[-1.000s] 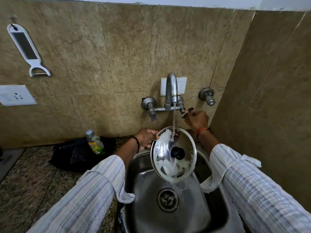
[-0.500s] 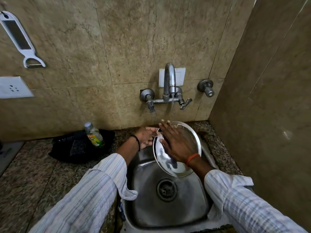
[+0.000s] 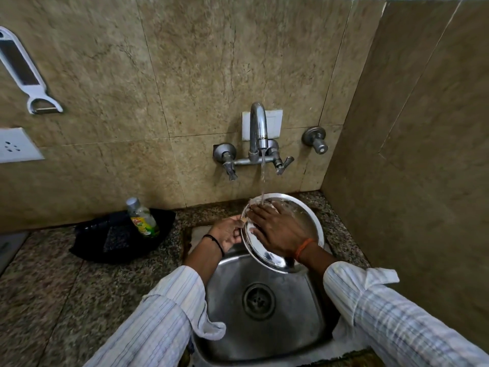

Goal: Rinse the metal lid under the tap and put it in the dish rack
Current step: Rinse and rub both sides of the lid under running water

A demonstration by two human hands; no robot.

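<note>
Both hands on lid (image 3: 312,223): left hand (image 3: 229,233) grips rim, right hand (image 3: 277,229) flat atop.

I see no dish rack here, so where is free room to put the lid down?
Bare granite counter lies between the black tray and sink. The back right corner is crowded by the lid and both hands.

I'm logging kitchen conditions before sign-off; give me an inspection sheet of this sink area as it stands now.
Surface: speckled stone counter around a steel sink.
Job's things: metal lid tilted over the sink, tap running onto its upper edge; no dish rack in view.
Clutter: soap bottle in a black tray.
Hands: left hand grips the lid's rim; right hand flat on its face.
Cables: nothing seen.
Surroundings: tiled walls, hanging peeler, wall socket.
</note>
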